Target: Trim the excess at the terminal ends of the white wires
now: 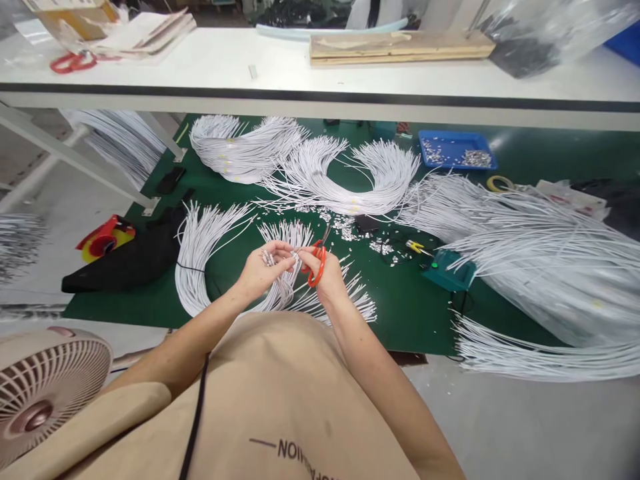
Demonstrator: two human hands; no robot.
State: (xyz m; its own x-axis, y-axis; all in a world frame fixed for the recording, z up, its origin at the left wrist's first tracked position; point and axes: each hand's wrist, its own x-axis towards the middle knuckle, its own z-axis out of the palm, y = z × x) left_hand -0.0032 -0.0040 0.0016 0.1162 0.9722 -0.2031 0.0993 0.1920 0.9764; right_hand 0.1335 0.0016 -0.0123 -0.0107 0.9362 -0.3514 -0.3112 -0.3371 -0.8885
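Observation:
In the middle of the head view my two hands meet over bundled white wires (287, 283). My left hand (260, 272) is closed, its thumb and fingers pinching a white wire end; small whitish pieces (269, 258) show among its curled fingers, too small to name surely. Red-handled scissors (314, 279) hang on my right hand (330, 275), blades pointing up and away. The right fingertips also touch the pinched wire end. Just beyond the hands, small silvery pieces (345, 228) are scattered on the green table (395, 313).
More white wire bundles (355, 197) lie behind and to the right (565, 280). A blue tray (457, 150) holds small parts. A green device (450, 270) sits right, a red tape dispenser (106, 239) left. A white shelf (280, 80) spans the back; a fan (45, 393) stands lower left.

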